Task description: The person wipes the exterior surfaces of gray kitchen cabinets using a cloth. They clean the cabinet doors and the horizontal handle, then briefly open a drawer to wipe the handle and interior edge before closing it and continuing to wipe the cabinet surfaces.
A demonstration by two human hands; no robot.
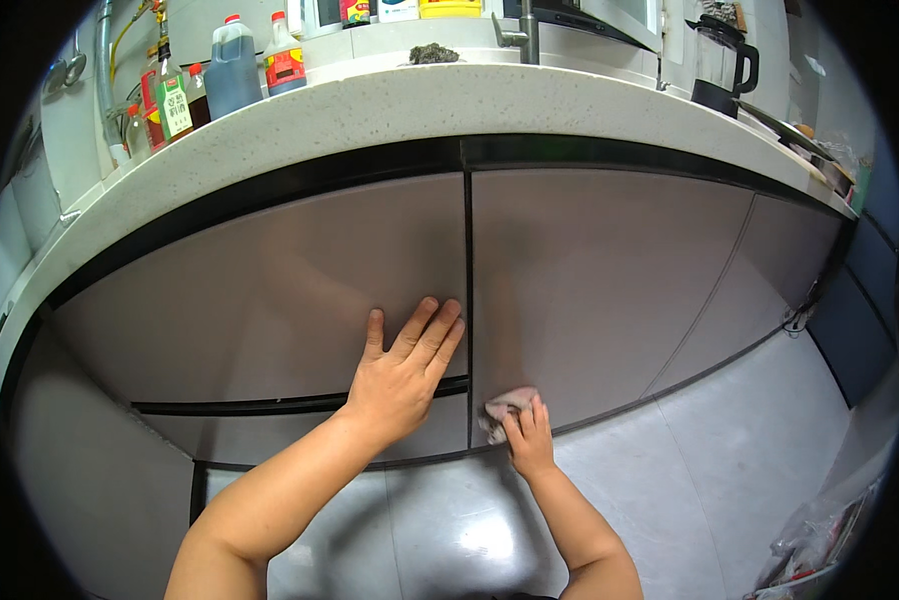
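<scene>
My left hand (pixel 400 375) lies with fingers stretched out against the left cabinet front (pixel 260 270), close to the dark vertical gap. Nothing is in it. My right hand (pixel 532 438) is closed on a pale pinkish cloth (pixel 510 405), pressing it to the lower left corner of the right cabinet front (pixel 610 270). The cloth is crumpled, with greyish patches, and part of it is hidden behind the fingers.
Overhead runs a pale speckled countertop (pixel 390 110) with sauce bottles (pixel 285 60), a blue-capped-off jug (pixel 234 70) of dark liquid, a scouring pad (pixel 433 54), a faucet (pixel 527 40) and a blender jug (pixel 722 65). Grey floor tiles (pixel 660 500) lie below; a bin with a plastic bag (pixel 810 540) stands lower right.
</scene>
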